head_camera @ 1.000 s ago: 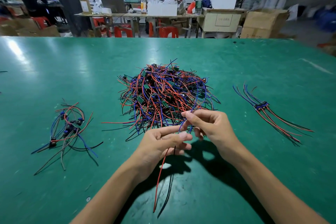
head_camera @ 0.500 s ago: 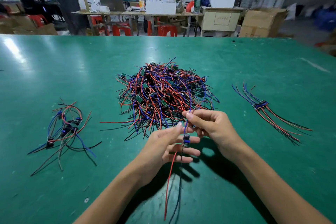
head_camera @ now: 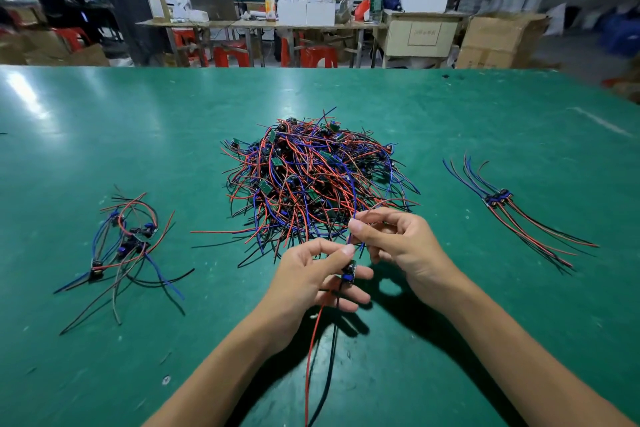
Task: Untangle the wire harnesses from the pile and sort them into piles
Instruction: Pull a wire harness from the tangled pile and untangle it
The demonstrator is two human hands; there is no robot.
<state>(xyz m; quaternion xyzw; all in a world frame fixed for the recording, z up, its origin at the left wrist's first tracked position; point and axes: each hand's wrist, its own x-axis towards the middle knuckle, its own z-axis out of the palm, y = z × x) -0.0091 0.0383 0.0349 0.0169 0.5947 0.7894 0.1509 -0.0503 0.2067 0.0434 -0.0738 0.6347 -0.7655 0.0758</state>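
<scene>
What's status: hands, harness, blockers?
Left hand grips harness module. Right hand pinches its blue wire, which loops up over the main pile. Path otherwise open.

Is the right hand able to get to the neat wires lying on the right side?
Probably yes. Bare green table lies between the right hand and the neat wires, nothing blocking. But the hand is pinching a blue wire now.

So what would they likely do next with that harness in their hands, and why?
Probably draw the blue wire clear of the tangled pile. The left hand holds the harness's small module, the right hand pinches that wire, and its far end still runs into the pile.
</scene>
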